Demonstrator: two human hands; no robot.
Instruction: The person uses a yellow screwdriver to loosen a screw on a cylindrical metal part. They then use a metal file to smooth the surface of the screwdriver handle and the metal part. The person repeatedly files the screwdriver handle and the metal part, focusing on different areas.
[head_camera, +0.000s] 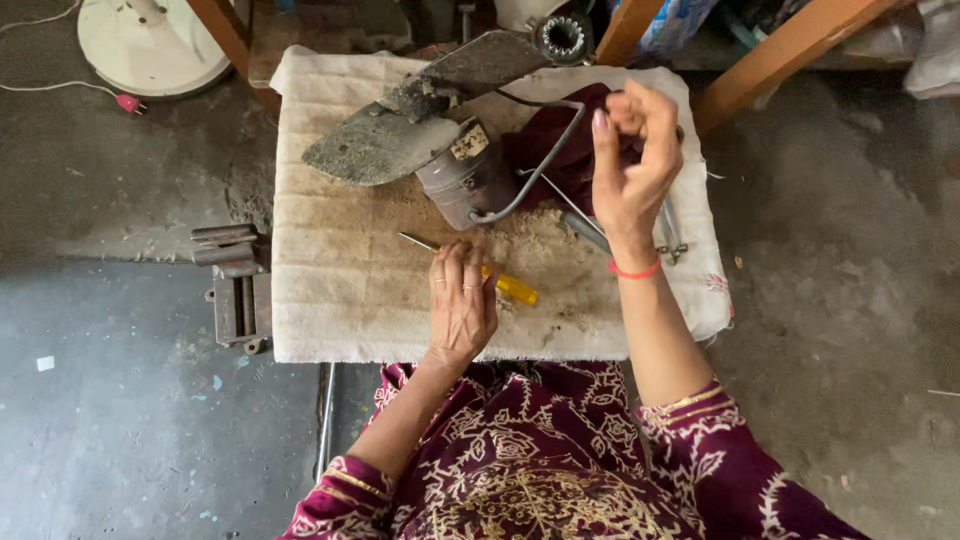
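My left hand (462, 300) lies palm down on a screwdriver (517, 291) with a yellow handle; the metal shaft sticks out past my fingers to the upper left. My right hand (630, 170) is raised above the table with its fingertips pinched together; anything between them is too small to see. Just beyond both hands lies a dirty grey motor housing (465, 180) with a bent metal tube around it and flat, grimy metal blades (375, 148) attached. A dark red rag (560, 150) is bunched behind it.
Everything rests on a small table covered by a soiled white cloth (330, 300). Grey pliers (672, 240) lie under my right wrist. On the concrete floor to the left stands a metal vise (235, 285), farther back a white round fan base (150, 40). Wooden legs (780, 50) rise at upper right.
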